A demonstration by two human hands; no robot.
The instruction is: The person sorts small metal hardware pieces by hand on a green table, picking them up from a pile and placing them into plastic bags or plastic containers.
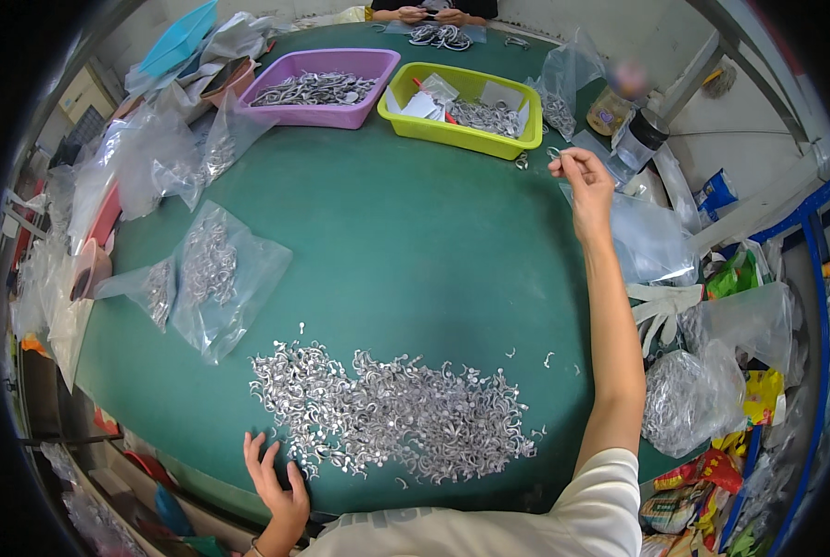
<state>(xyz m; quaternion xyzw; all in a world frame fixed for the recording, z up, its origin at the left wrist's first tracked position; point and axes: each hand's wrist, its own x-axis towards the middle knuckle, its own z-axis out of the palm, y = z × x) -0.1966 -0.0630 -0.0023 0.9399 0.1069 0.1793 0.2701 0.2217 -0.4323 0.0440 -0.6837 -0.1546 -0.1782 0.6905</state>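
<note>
A wide pile of small silver metal clips (396,413) lies on the green table (405,241) close to me. My left hand (274,483) rests flat at the pile's near left edge, fingers spread, holding nothing. My right hand (582,181) is stretched far out to the right, its fingertips pinched on a small metal clip (556,154) just off the corner of the yellow-green bin (461,110).
A purple bin (322,88) of metal parts stands at the back beside the yellow-green one. Clear bags of clips (212,269) lie at the left, more bags and packets (702,390) crowd the right edge. Another person's hands (431,15) work at the far side.
</note>
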